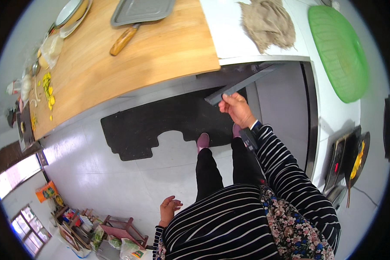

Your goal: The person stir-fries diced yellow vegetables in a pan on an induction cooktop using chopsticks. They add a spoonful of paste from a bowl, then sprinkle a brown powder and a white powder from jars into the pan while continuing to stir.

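My right hand grips the near end of a long grey panel, which looks like the edge of a cabinet door or drawer front. The panel slants out from below the white countertop; the frame does not settle which kind it is. My left hand hangs beside my body, fingers apart and holding nothing. Above, on the wooden board, lies a wooden handle, its other end hidden by a grey metal tray. Yellow pieces of food lie at the board's left.
A brown cloth and a green plastic basket or cover rest on the white countertop. A pan with yellow food sits at the right. A black mat covers the floor near my feet. A wooden stool stands lower left.
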Available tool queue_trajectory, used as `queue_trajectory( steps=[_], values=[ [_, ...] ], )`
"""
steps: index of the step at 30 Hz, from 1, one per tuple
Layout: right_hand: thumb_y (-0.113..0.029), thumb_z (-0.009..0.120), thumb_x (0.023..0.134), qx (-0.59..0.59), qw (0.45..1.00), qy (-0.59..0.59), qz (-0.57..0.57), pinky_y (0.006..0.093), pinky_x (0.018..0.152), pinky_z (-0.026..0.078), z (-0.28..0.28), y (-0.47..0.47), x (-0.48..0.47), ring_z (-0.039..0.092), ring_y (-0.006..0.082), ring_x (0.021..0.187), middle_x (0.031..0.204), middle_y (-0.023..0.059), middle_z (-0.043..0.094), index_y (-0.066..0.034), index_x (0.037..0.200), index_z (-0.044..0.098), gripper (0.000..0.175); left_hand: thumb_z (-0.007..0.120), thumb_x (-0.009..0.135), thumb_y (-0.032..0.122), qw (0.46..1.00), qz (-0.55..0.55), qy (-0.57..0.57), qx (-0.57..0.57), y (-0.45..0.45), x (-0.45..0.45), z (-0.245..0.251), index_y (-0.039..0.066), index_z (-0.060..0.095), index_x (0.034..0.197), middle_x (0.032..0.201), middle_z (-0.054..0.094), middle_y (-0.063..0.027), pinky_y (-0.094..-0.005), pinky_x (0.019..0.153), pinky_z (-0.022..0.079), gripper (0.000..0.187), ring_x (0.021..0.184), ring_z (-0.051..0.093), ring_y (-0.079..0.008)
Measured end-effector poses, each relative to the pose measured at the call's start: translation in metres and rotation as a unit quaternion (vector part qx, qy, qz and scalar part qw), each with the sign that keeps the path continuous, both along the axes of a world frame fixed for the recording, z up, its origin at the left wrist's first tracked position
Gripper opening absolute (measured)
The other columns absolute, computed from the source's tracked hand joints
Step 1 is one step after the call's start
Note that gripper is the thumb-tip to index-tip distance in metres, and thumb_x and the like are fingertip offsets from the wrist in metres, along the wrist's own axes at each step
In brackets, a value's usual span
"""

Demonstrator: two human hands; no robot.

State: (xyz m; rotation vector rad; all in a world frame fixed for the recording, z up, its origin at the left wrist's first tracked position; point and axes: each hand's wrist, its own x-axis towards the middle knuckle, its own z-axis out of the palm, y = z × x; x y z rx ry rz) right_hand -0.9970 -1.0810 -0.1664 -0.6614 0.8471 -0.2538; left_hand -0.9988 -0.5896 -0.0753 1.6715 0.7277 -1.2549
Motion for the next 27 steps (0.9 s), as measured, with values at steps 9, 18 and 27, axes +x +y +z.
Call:
queue_trajectory(
  steps=[9, 18, 27],
  values=[
    [-0.015, 0.067, 0.089, -0.014, 0.995, 0.098, -0.008, 0.0316, 0.063, 0.053, 0.018, 0.034, -0.155, 0.064, 0.0177, 0.066, 0.071, 0.0061, 0.062, -0.007, 0.077, 0.055, 0.019, 0.051, 0.091, 0.013, 0.992, -0.121, -0.015, -0.025, -0.022, 0.047, -0.008, -0.003, 0.053, 0.125, 0.092, 0.069, -0.0136, -0.0325, 0.073, 0.054, 0.037, 0.084, 0.07, -0.0244],
    [-0.011, 0.066, 0.088, -0.155, 0.971, 0.171, -0.058, 0.0248, 0.061, 0.045, 0.025, 0.032, -0.273, 0.051, 0.0072, 0.066, 0.07, -0.0042, 0.052, -0.0087, 0.076, 0.053, 0.018, 0.053, 0.094, 0.016, 0.95, -0.226, -0.202, -0.077, -0.13, 0.09, -0.005, -0.004, 0.051, 0.127, 0.093, 0.067, -0.0109, -0.0295, 0.073, 0.052, 0.039, 0.082, 0.067, -0.0195],
    [-0.015, 0.069, 0.087, -0.149, 0.971, 0.165, -0.088, 0.0256, 0.054, 0.037, 0.021, 0.045, -0.259, 0.043, 0.0056, 0.061, 0.065, -0.0047, 0.044, -0.0056, 0.075, 0.052, 0.023, 0.053, 0.094, 0.01, 0.941, -0.292, -0.14, -0.094, -0.211, 0.051, 0.027, 0.0, 0.057, 0.121, 0.093, 0.068, -0.0095, -0.0292, 0.074, 0.052, 0.03, 0.084, 0.068, -0.0215]
  ],
)
